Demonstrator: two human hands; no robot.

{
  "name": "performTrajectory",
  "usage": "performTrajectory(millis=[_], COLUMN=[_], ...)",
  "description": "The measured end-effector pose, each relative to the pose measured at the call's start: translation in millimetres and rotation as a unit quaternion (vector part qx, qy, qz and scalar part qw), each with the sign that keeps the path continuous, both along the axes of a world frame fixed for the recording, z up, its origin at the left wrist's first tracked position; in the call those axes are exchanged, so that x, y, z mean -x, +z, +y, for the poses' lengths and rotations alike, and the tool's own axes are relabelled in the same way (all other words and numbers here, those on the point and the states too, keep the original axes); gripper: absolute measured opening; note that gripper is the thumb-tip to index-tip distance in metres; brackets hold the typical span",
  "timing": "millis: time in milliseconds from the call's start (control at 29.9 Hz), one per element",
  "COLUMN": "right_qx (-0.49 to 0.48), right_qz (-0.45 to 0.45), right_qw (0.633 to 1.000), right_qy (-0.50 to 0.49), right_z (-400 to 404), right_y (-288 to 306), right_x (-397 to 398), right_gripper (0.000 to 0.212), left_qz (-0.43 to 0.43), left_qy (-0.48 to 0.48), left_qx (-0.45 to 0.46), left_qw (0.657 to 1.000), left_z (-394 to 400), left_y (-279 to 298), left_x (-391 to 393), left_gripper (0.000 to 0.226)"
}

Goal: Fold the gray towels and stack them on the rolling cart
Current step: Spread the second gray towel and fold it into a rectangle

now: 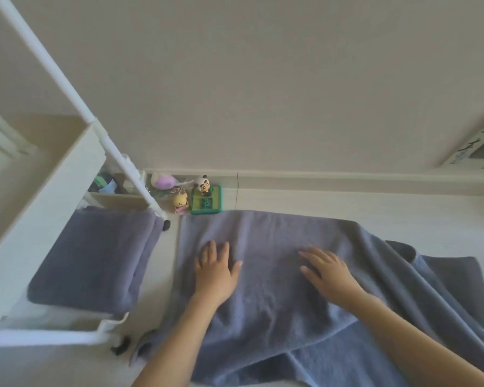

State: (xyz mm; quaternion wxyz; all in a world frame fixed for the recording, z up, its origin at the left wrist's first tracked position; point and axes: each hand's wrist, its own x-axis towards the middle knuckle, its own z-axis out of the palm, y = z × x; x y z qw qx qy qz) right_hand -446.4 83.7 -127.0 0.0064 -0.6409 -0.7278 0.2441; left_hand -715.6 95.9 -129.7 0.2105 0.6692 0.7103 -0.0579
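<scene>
Both flat palms, left hand (217, 270) and right hand (329, 270), press a frame-cropped towel (277, 303).

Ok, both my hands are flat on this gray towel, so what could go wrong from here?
The towel under your left hand and right hand trails off in loose folds to the right, so creases may get folded in. Its far edge lies close to the small toys, which it might knock. The folded towel overhangs the cart and could slip.
</scene>
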Motion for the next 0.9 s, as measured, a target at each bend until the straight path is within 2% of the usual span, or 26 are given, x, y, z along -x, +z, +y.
performTrajectory(millis=[167, 268, 334, 401, 502, 569, 669, 769, 903], right_qx=[-0.015, 0.001, -0.030, -0.051, -0.079, -0.113, -0.124, -0.144, -0.134], right_qz=[-0.131, -0.140, -0.172, -0.157, -0.095, -0.075, -0.077, -0.087, -0.100], right_qw=[0.988, 0.987, 0.982, 0.984, 0.982, 0.977, 0.981, 0.982, 0.982], right_qy=[0.074, 0.077, 0.072, 0.067, 0.140, 0.162, 0.126, 0.086, 0.085], right_z=[-23, -17, -15, -26, -59, -85, -114, -143, -169], right_y=[-26, -27, -19, -12, -11, -14, -26, -37, -34], right_x=[-11, -17, -12, 1, 22, 27, 17, -8, -32], right_gripper=[0.086, 0.090, 0.088, 0.070, 0.054, 0.053, 0.058, 0.067, 0.073], left_qz=[0.058, 0.028, -0.002, -0.032, -0.042, -0.032, 0.009, 0.047, 0.062], left_qy=[-0.018, -0.040, -0.031, -0.021, -0.020, -0.005, 0.031, 0.031, 0.023], left_qx=[-0.044, -0.060, -0.073, -0.109, -0.111, -0.092, -0.082, -0.081, -0.084], left_qw=[0.997, 0.997, 0.997, 0.993, 0.993, 0.995, 0.996, 0.995, 0.994], left_z=[-17, -12, -16, -32, -68, -97, -129, -148, -154], left_y=[-34, -32, -25, -16, -14, -21, -33, -39, -41], left_x=[32, 41, 38, 30, 12, 4, 6, 14, 14], left_gripper=[0.082, 0.091, 0.087, 0.080, 0.066, 0.065, 0.071, 0.071, 0.071])
